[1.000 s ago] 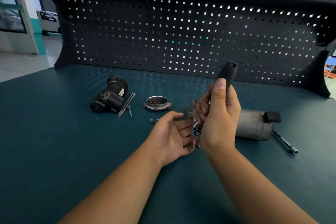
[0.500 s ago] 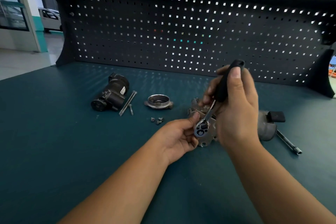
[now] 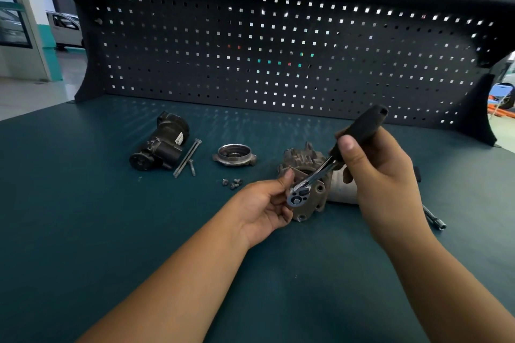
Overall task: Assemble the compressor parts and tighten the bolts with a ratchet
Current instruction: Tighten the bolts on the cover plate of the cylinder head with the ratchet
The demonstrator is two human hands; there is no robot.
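Note:
My right hand (image 3: pixel 381 175) grips the black handle of a ratchet (image 3: pixel 359 128), whose chrome shaft slants down to the left. My left hand (image 3: pixel 264 209) pinches the ratchet's round head (image 3: pixel 298 198) between thumb and fingers. Right behind the head stands the grey cast compressor housing (image 3: pixel 306 164), with a grey cylinder (image 3: pixel 342 189) partly hidden by my right hand. A black motor part (image 3: pixel 160 145) lies at the left, two long bolts (image 3: pixel 187 158) beside it. A round metal cover (image 3: pixel 234 154) and small screws (image 3: pixel 232 183) lie in the middle.
Everything lies on a dark green bench top (image 3: pixel 83 231) backed by a black pegboard (image 3: pixel 278 50). A chrome extension bar (image 3: pixel 434 218) lies at the right, behind my right forearm.
My right hand has slid up the handle and tipped the ratchet so that its head shows. My left hand has gone from an open palm to pinching the head.

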